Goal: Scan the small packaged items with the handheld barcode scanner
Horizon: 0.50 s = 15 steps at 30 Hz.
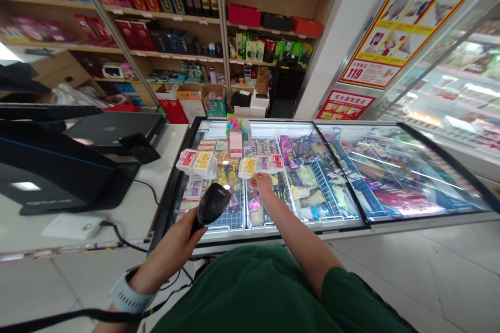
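Observation:
A black handheld scanner [214,203] is gripped in my left hand [183,231], its head tilted up over the left end of the glass-topped freezer [258,237]. My right hand [262,183] has its fingers closed at the front edge of a clear pack with yellow, purple and red labels [261,165], which lies on the glass. Further left on the glass sits a second clear pack with red and yellow labels [197,162]. Behind and between the packs stand a pink card [236,144] and a bunch of colourful small items [233,123].
A checkout counter [172,153] on the left holds a black terminal [58,166] and a white box [74,226] with a cable. Shelves [175,18] of goods rise behind the freezer. A black cord hangs below my left wrist.

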Each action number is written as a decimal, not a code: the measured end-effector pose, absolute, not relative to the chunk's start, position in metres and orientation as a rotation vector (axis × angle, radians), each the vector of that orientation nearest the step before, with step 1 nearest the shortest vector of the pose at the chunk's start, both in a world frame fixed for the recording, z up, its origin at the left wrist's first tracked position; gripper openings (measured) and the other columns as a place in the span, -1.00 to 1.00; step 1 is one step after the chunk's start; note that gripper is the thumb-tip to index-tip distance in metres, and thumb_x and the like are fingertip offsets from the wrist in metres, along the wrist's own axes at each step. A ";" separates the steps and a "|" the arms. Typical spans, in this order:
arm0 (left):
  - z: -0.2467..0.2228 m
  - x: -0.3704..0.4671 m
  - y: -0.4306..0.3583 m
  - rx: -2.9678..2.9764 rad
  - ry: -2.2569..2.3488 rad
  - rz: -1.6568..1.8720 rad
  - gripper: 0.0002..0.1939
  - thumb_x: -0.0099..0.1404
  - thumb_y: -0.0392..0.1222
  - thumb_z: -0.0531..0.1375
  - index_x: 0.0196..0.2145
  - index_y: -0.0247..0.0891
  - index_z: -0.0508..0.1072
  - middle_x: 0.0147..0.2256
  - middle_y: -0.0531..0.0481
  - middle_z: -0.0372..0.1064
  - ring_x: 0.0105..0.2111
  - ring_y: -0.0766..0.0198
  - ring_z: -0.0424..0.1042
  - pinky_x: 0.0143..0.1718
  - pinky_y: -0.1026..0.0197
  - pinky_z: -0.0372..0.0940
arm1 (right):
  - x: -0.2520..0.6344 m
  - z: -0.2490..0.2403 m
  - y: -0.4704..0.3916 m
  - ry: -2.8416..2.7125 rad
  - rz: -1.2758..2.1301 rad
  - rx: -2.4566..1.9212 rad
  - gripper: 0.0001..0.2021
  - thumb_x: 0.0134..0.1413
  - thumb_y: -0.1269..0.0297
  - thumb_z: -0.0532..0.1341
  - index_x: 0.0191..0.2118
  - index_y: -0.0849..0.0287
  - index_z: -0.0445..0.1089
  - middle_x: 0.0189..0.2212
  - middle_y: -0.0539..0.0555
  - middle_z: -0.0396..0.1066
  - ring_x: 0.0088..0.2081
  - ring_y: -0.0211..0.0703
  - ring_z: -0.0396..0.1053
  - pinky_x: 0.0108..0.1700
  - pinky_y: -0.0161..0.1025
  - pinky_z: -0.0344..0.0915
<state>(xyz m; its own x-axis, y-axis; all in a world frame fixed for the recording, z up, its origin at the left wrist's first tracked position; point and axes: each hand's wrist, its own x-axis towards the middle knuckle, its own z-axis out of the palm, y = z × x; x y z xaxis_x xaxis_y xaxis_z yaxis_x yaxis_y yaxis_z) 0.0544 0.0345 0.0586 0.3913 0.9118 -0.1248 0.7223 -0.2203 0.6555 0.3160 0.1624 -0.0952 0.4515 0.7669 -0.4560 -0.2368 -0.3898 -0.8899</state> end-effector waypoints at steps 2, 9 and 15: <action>0.058 0.053 0.034 2.015 1.399 0.375 -0.54 0.33 -0.03 0.01 0.11 -0.29 0.21 -0.13 -0.19 0.44 -0.05 0.03 0.42 -0.05 0.07 0.30 | 0.316 -0.096 0.163 -0.460 1.165 -1.634 -0.88 0.00 0.33 0.24 -0.41 0.17 0.25 -0.62 0.02 0.42 -0.55 -0.20 0.45 -0.49 -0.30 0.43; 0.052 0.050 0.033 2.033 1.429 0.409 -0.55 0.31 -0.04 0.04 0.10 -0.27 0.24 -0.15 -0.16 0.47 -0.11 0.04 0.46 -0.12 0.11 0.34 | 0.319 -0.091 0.154 -0.498 1.129 -1.644 -0.71 -0.04 0.11 0.32 -0.49 0.16 0.25 -0.61 0.05 0.44 -0.57 -0.17 0.45 -0.57 -0.32 0.42; 0.054 0.047 0.030 1.976 1.466 0.430 -0.58 0.28 -0.02 0.05 0.02 -0.30 0.32 -0.11 -0.17 0.48 -0.10 0.04 0.47 -0.14 0.13 0.35 | 0.319 -0.105 0.130 -0.666 1.103 -1.779 -0.73 0.13 0.08 0.16 -0.40 0.20 0.28 -0.55 0.04 0.45 -0.64 -0.29 0.39 -0.61 -0.39 0.35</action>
<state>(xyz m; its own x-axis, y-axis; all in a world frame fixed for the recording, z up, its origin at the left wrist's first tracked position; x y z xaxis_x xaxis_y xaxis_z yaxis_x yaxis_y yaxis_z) 0.0474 0.0296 0.0544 0.3266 0.9391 -0.1068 0.7324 -0.1801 0.6566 0.3191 0.1296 -0.1047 0.4545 0.7965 -0.3988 -0.0177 -0.4395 -0.8981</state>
